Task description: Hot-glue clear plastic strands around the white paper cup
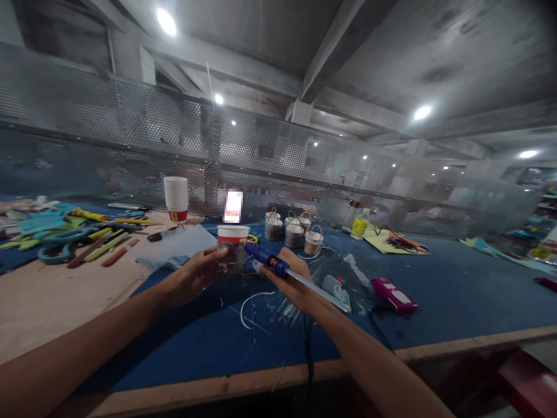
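Note:
My left hand (204,268) is wrapped around the side of a paper cup (232,247) with a red and white rim, which stands on the blue mat. My right hand (292,280) grips a blue glue gun (266,260), with a clear glue stick sticking out behind toward the lower right. The gun's nozzle points at the cup's right side. Glue strings and a curl of white cord lie on the mat below both hands.
Several small wrapped cups with handles (294,231) stand behind. A stack of paper cups (176,198) is at back left, scissors and coloured sticks (82,238) at far left, a pink cutter (394,295) at right. The wooden table edge (243,380) runs in front; a mesh screen is behind.

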Motion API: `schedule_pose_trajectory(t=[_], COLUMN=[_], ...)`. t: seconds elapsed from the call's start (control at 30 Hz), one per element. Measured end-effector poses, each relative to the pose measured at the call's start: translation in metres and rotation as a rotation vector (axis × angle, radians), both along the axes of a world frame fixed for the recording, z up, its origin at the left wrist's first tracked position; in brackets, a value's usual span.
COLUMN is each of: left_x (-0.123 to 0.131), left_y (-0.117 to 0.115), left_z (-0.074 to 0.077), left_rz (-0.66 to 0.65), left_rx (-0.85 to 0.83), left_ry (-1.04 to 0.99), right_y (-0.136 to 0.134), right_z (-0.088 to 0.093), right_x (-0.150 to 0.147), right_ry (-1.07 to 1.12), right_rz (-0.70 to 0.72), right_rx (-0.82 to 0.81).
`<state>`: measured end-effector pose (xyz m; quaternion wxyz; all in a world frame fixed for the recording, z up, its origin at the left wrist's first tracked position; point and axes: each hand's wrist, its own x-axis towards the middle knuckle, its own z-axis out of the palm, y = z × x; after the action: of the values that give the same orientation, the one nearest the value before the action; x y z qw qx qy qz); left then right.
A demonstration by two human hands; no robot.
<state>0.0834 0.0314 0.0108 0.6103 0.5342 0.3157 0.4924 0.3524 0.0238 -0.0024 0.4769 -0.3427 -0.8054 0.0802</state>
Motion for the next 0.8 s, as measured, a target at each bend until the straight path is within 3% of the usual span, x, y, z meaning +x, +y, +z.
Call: schedule_pose_trajectory(t=[0.33, 0.6, 0.8], left_x=[-0.003, -0.001, -0.001], left_y=[0.011, 0.000, 0.006], left_z=[-0.008, 0.000, -0.002], left_rz=[0.037, 0.038, 0.039], left_rx=[-0.030, -0.027, -0.042], left_ry=[0.008, 0.025, 0.021], right_y=[-0.001, -0.001, -0.001], right_z=[0.002, 0.001, 0.001], right_x=[-0.001, 0.000, 0.000], right_ry=[-0.024, -0.011, -0.014], right_rz=[0.006, -0.009, -0.005], right_rx=[0.005, -0.002, 0.009])
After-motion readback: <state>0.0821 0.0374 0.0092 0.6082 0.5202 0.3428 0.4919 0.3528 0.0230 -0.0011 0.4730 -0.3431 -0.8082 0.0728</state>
